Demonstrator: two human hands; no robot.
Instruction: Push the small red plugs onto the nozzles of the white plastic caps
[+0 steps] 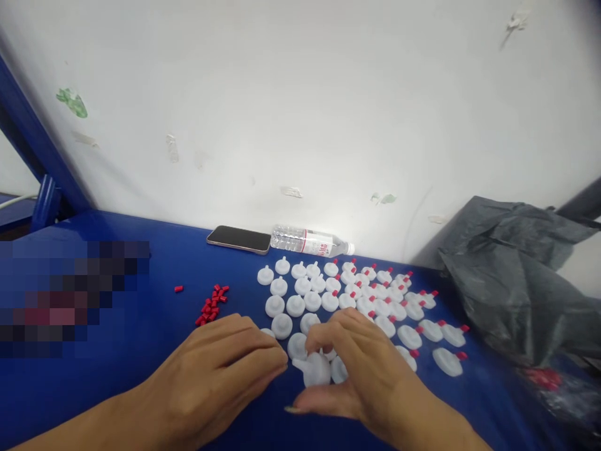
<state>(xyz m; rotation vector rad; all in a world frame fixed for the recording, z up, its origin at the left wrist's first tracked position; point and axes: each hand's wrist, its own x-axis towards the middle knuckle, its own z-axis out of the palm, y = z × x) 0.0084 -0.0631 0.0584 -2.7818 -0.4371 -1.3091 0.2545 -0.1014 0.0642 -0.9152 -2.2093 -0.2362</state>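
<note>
The right hand [364, 369] grips a lid [318, 372], seemingly so its spout [299, 363] faces the left hand [225, 369], whose grip is unclear.

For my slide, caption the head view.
Right hand holding a white lid, left hand beside it, red caps on a blue table.

The left hand [225, 360] is bare, and it is left of the bottle [312, 241], on the near side. The right hand [361, 363] is bare too, nearer than the bottle and a bit to its right. Both have slim fingers and round, bumpy knuckles. A nail shows at the tip of the right thumb [323, 402]. Farther from the bottle, the forearms [89, 419] are bare and smooth.
</note>
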